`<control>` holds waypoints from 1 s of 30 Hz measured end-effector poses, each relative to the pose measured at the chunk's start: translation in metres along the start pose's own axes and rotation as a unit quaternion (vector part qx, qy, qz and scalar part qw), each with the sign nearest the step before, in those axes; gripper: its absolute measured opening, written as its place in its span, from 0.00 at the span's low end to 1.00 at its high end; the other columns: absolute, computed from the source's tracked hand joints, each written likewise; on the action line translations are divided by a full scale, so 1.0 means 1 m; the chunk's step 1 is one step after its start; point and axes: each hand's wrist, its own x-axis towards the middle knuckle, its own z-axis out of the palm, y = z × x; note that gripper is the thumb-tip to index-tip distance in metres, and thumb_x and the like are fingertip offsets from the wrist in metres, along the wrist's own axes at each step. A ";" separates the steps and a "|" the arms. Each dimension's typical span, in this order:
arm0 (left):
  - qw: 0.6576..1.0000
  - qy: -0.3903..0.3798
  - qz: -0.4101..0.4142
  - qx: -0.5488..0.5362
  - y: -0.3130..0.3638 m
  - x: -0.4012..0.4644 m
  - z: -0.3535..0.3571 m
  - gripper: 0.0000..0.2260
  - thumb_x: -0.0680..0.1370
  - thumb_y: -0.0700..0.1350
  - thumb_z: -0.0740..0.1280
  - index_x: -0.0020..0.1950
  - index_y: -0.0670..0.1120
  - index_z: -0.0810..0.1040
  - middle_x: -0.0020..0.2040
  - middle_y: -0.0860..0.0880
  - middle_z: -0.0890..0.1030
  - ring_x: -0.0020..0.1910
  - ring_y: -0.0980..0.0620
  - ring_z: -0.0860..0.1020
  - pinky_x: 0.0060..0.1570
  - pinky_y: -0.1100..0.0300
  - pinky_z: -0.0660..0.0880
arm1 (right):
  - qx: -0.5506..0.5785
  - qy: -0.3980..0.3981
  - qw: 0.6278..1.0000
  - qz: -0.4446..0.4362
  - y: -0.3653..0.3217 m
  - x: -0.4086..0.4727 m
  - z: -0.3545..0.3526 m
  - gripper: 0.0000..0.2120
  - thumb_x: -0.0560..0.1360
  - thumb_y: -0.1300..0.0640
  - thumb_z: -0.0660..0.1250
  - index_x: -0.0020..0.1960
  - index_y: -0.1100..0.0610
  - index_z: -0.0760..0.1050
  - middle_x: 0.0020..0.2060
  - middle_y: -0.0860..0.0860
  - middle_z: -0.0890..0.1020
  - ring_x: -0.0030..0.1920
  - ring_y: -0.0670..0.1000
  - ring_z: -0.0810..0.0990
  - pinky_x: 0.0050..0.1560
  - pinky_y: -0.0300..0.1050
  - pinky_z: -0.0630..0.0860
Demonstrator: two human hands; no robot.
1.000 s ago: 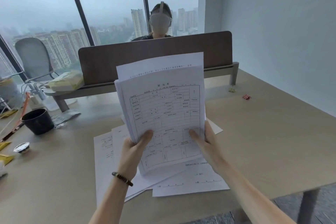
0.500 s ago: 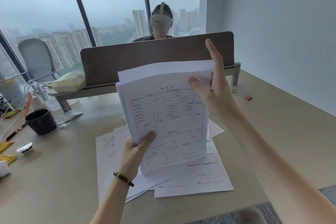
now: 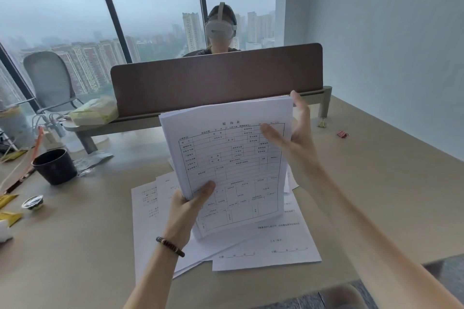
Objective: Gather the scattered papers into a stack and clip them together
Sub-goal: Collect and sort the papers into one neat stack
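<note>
1. at the far left of the surface lie yellow packets and a small foil cup, with a black cup standing just behind them.
2. a grey chair stands by the window, and a pale packet rests on the low shelf in front of the brown divider.
3. loose papers lie spread and overlapping on the surface near its front edge, partly beneath the raised stack.
4. the left hand, with a beaded bracelet on its wrist, holds the stack of papers upright at its lower left corner; the grip is a pinch, thumb on the printed front sheet and fingers behind.
5. the stack stands tilted above the loose sheets, its top edge reaching the divider's lower rim in view.
6. the right hand is at the stack's upper right corner; its grip is wide, thumb lying across the front sheet and fingers straight along the right edge.
7. behind the divider sits a person wearing a headset.
8. at the far right of the surface, well apart from the papers, lie a gold binder clip and a red binder clip.
</note>
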 end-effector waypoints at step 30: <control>0.984 0.067 -0.152 0.065 -0.018 0.010 -0.030 0.07 0.77 0.41 0.71 0.54 0.46 0.83 0.47 0.50 0.87 0.49 0.47 0.84 0.52 0.50 0.81 | -0.182 -0.076 0.958 0.209 0.071 -0.028 0.018 0.16 0.82 0.49 0.63 0.69 0.50 0.69 0.55 0.47 0.81 0.54 0.48 0.82 0.54 0.44 0.78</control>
